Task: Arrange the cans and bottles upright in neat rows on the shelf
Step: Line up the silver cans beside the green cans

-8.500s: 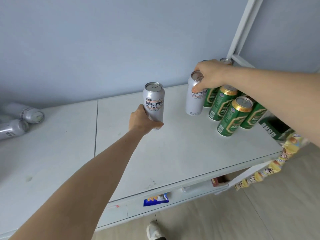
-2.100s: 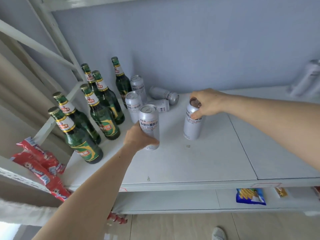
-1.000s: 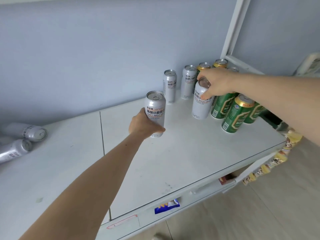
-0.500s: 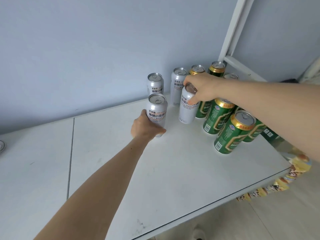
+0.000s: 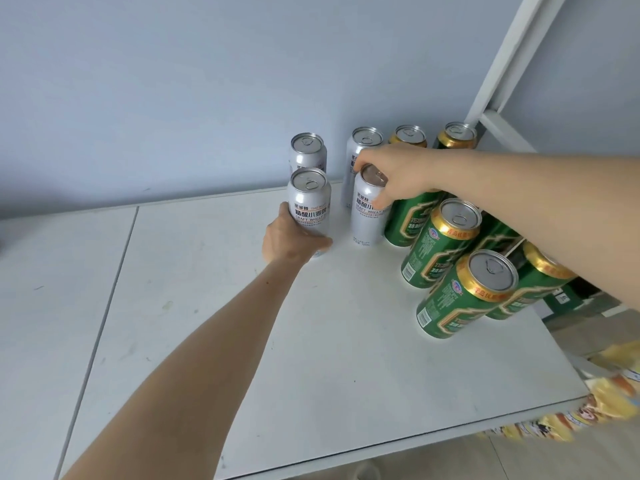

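Fingers (image 5: 381, 202) of R hand (image 5: 394, 171) grip silver can (image 5: 367, 216) top; L hand (image 5: 291, 237) grips another.

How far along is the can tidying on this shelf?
Done: green cans stand upright in rows at the right, with two silver cans upright at the wall. In hand: the left hand grips a silver can and the right hand holds another by its top, both in the second row. Left: letting go; nothing lies toppled in view.
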A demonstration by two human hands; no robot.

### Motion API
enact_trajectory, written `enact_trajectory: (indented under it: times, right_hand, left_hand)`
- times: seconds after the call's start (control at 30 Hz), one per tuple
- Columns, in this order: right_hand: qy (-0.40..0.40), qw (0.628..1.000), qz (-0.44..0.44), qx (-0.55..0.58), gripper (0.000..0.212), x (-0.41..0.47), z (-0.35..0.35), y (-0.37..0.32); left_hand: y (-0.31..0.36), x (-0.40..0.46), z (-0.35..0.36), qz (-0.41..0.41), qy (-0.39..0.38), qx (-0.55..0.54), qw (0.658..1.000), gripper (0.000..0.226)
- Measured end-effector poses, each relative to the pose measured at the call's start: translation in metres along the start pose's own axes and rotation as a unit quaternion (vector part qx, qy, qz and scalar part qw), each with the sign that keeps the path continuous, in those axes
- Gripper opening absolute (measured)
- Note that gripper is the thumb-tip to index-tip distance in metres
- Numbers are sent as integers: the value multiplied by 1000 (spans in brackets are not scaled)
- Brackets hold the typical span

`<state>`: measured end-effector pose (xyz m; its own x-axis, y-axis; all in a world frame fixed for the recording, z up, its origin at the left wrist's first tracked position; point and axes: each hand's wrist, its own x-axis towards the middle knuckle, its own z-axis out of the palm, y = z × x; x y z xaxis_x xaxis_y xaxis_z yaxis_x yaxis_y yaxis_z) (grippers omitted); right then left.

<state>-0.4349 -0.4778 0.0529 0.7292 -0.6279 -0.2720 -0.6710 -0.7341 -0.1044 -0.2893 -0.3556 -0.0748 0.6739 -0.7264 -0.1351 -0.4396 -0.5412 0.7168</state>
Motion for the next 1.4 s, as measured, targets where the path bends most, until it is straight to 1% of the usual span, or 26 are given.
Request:
enact_trajectory:
  times: [0.2, 0.33, 0.53, 0.7, 0.77, 0.9, 1.0, 1.1, 1.23, 1.4]
  right_hand:
    - [-14, 1000, -17, -21, 72, 8, -2, 5]
    - [-14, 999, -22, -23, 72, 10, -4, 7]
    - [-9, 998, -44, -33, 74, 10, -7, 7]
    - [-4, 998, -38, -40, 81, 7, -10, 5]
    - [3, 998, -37, -41, 79, 5, -16, 3]
    - [8, 998, -47, -41, 79, 1, -36, -12]
    - [38, 995, -78, -39, 67, 2, -51, -33]
    - [61, 990, -112, -56, 55, 6, -60, -62]
    - [75, 982, -153, -86, 44, 10, -60, -111]
    - [59, 970, -202, -120, 41, 11, -51, -185]
  left_hand:
    - [2, 0, 1, 4, -11, -27, 1000, 72]
    - [-3, -1, 0, 25, -26, -27, 999, 78]
    - [-6, 1, -6, 23, -40, 23, 999, 75]
    - [-9, 2, -15, 8, -58, 64, 996, 81]
    - [-9, 1, -22, 4, -69, 93, 993, 82]
    - [-10, 0, -44, 11, -81, 175, 981, 65]
    - [-10, -5, -67, 28, -64, 240, 968, 55]
    - [-18, -16, -96, 24, -47, 281, 958, 46]
    - [-50, -37, -143, 0, -20, 327, 945, 38]
    - [-108, -78, -213, -53, 4, 362, 931, 32]
